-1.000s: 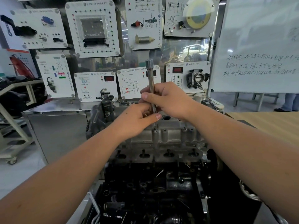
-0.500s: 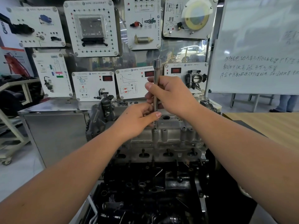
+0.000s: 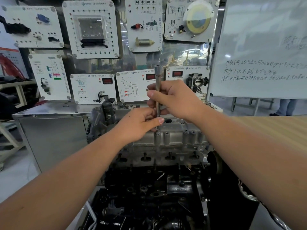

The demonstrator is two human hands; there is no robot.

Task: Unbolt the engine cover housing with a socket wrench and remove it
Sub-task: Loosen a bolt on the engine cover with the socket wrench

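A long chrome socket wrench [image 3: 157,80] stands upright over the grey cast engine cover housing [image 3: 176,138], its lower end on a bolt [image 3: 157,133] at the housing's near edge. My right hand [image 3: 176,98] grips the shaft at mid height. My left hand [image 3: 141,125] pinches the shaft's lower part just above the bolt, thumb in front. The wrench's top socket end shows above my right hand. Several other bolts stick up along the housing's rim.
The dark engine block [image 3: 149,196] sits below the housing. Behind it stands a metal cabinet [image 3: 49,138] and a wall of white training panels [image 3: 93,29]. A whiteboard [image 3: 259,47] stands at the right, a wooden table [image 3: 274,127] beneath it.
My right hand has shifted its hold on the shaft, and the wrench top has moved slightly right. My left hand stays pinched at the shaft's lower end.
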